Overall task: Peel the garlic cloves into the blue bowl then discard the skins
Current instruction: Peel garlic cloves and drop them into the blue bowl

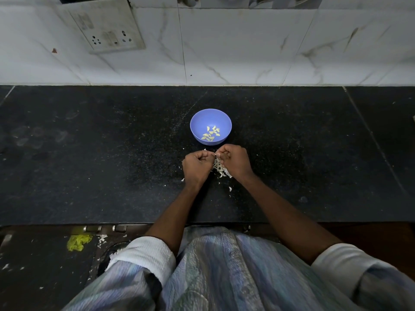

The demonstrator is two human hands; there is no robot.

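Head view looks down on both hands, held close together above the middle of the black counter [89,153]. Left hand [195,165] is curled into a loose fist, thumb and fingertips pinched toward the other hand. Right hand [234,161] is curled the same way, its fingertips meeting the left's. Between the fingertips a small pale scrap [216,155] is pinched; whether it is a garlic clove or only skin is too small to tell. Under and between the hands lies a heap of white garlic skins [219,169], with loose flakes scattered toward the counter's near edge. Just beyond the hands, toward the wall, stands the blue bowl [202,122], holding a small cluster of peeled garlic cloves [211,133]. A switch plate [107,30] sits on the tiled wall at far left.
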